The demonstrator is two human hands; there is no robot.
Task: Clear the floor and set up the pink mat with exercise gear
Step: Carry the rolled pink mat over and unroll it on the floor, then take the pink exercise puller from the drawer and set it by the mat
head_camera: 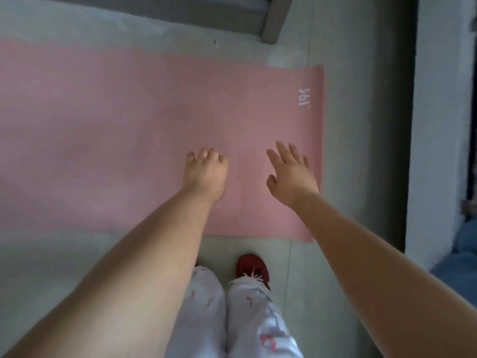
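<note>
- Now left hand: fingers curled under, holding nothing, over the pink mat, likely to smooth it.
- Right hand: spread wide, empty, near mat's end w/ white logo.
- Mat flat on grey floor, bare; no gear seen.
- Red shoe just off mat's near edge, prob. keeping it clean.

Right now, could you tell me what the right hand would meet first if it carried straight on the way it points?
Probably the flat pink exercise mat below the open right hand; nothing lies between.
</note>
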